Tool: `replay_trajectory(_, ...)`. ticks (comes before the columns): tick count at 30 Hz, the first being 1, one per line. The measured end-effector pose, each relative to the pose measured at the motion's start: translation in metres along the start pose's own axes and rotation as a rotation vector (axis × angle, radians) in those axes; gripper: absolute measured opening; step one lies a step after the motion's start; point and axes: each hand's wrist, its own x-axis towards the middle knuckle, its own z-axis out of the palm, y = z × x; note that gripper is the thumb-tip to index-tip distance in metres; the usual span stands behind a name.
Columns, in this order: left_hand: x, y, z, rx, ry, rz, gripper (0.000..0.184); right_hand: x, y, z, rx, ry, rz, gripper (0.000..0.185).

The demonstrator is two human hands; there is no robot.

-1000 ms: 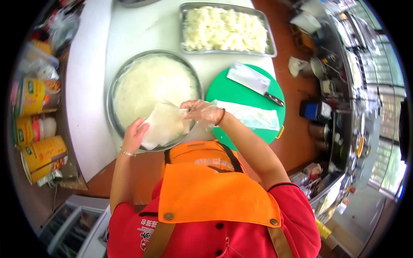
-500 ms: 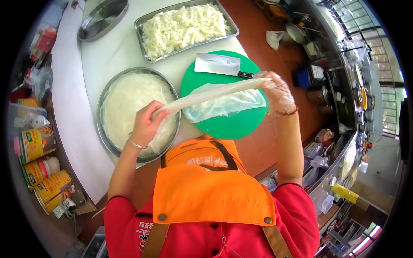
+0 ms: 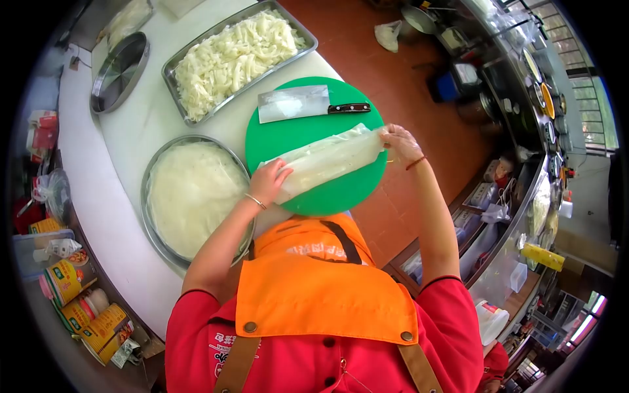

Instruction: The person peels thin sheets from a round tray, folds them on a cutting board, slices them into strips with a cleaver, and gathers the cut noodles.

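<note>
A folded, translucent white rice noodle sheet (image 3: 327, 164) lies along the round green cutting board (image 3: 314, 200). My left hand (image 3: 266, 181) is closed on the sheet's left end, thumb and fingers pressing it. At the far end, my right hand (image 3: 401, 143), in a clear plastic glove, pinches the right edge. Behind the sheet, a cleaver (image 3: 293, 103) rests flat on the board with its dark handle (image 3: 349, 108) toward the right. Left of the board stands a round metal pan (image 3: 148, 208) holding a stack of similar pale sheets (image 3: 193, 196).
A rectangular metal tray (image 3: 308, 47) heaped with cut white noodle strips (image 3: 236, 59) sits behind the board. Farther left is a round metal pan (image 3: 119, 73). Yellow-labelled cans (image 3: 105, 327) stand below the table's left edge. A red sleeve (image 3: 495, 363) shows at lower right.
Both hands have lowered the stretched sheet onto the board, where it now lies folded over the other layer. My head view has shifted, moving the table items in frame.
</note>
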Motion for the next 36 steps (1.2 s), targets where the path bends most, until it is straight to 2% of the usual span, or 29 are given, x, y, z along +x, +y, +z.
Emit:
replay_trajectory(1,0.004,-0.001,-0.003,0.018,-0.032,-0.056,0.028,0.015,0.009,-0.005,-0.12,0.004,-0.008,0.007)
replay_trajectory(3,0.011,-0.004,-0.009,0.054,-0.097,-0.169,0.03,0.028,-0.011,0.011,-0.653,0.206,0.006,0.013)
replay_trajectory(4,0.012,-0.008,-0.011,0.08,-0.105,-0.125,0.03,0.031,-0.025,0.022,-0.921,0.306,0.017,0.016)
replay_trajectory(6,0.008,-0.013,-0.014,0.13,-0.115,-0.043,0.032,0.03,-0.048,0.032,-1.077,0.399,-0.132,0.022)
replay_trajectory(7,0.005,-0.015,-0.017,0.153,-0.149,-0.064,0.031,0.031,-0.057,0.037,-1.154,0.442,-0.21,0.025)
replay_trajectory(8,0.002,-0.014,-0.021,0.177,-0.182,-0.085,0.03,0.036,-0.062,0.042,-1.134,0.434,-0.306,0.03)
replay_trajectory(11,-0.009,-0.014,-0.031,0.261,-0.283,-0.165,0.025,0.047,-0.087,0.075,-1.212,0.236,-0.383,0.03)
replay_trajectory(13,-0.016,-0.017,-0.036,0.311,-0.311,-0.18,0.022,0.061,-0.085,0.092,-1.329,0.062,-0.343,0.03)
replay_trajectory(15,-0.023,-0.025,-0.041,0.353,-0.3,-0.155,0.021,0.079,-0.076,0.098,-1.517,0.014,-0.395,0.024)
replay_trajectory(18,-0.027,-0.024,-0.052,0.434,-0.337,-0.255,0.024,0.092,-0.071,0.1,-1.6,-0.015,-0.467,0.019)
replay_trajectory(21,-0.015,-0.007,-0.058,0.434,-0.086,-0.115,0.033,0.074,-0.081,0.096,-1.527,-0.079,-0.486,0.017)
replay_trajectory(23,0.01,0.02,-0.062,0.404,0.079,0.058,0.052,0.049,-0.09,0.094,-1.416,-0.048,-0.393,0.018)
replay_trajectory(25,0.044,0.058,-0.068,0.442,0.146,0.261,0.066,0.016,-0.092,0.09,-1.34,0.004,-0.331,0.02)
replay_trajectory(27,0.084,0.077,-0.064,0.455,0.151,0.472,0.068,-0.021,-0.088,0.078,-1.298,0.097,-0.295,0.023)
replay_trajectory(30,0.142,0.107,-0.048,0.482,0.133,0.707,0.063,-0.076,-0.067,0.06,-1.21,0.256,-0.191,0.025)
replay_trajectory(33,0.188,0.117,-0.01,0.594,-0.011,0.882,0.047,-0.124,-0.031,0.047,-1.031,0.439,-0.169,0.025)
replay_trajectory(36,0.225,0.129,0.028,0.613,-0.211,0.971,0.022,-0.158,-0.018,0.041,-1.029,0.507,-0.132,0.026)
